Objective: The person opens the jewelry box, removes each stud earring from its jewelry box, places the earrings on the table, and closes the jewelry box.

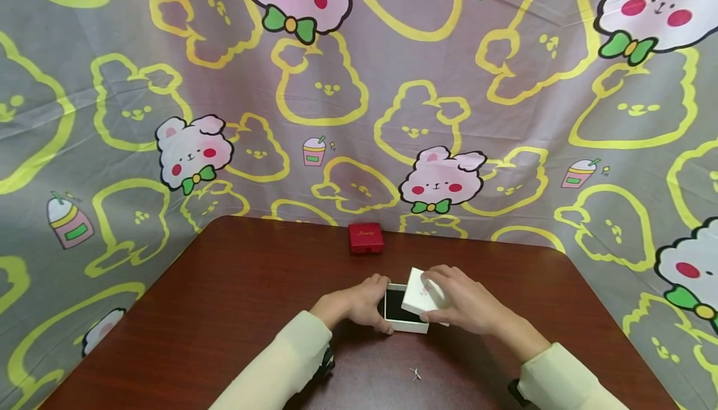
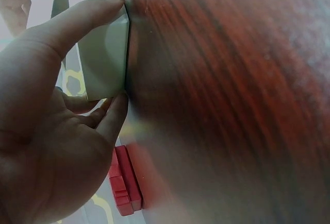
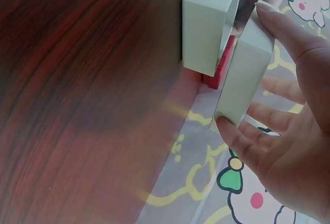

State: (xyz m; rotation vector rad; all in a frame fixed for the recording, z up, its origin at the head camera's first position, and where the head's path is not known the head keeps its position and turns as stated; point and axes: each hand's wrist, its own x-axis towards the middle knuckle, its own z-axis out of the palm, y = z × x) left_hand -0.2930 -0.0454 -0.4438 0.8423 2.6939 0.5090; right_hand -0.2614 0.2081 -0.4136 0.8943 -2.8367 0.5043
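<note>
A white box base (image 1: 406, 326) with a black lining stands on the table. My left hand (image 1: 366, 303) grips its left end, thumb at the near corner and fingers at the far one; the left wrist view shows the thumb along the white wall (image 2: 105, 62). My right hand (image 1: 468, 303) holds the white lid (image 1: 417, 296) by its edges. That lid is raised and tilted over the right part of the base, hiding some of the lining. In the right wrist view a gap shows between lid (image 3: 246, 72) and base (image 3: 203, 33). Pink marking shows on the lid's top.
A small, thin, whitish crossed object (image 1: 416, 374) lies on the table in front of the box. Farther back sits a red box (image 1: 366, 238) with gold lettering, near the dark wooden table's (image 1: 269, 260) far edge. A patterned cloth (image 1: 359, 104) hangs behind and at both sides.
</note>
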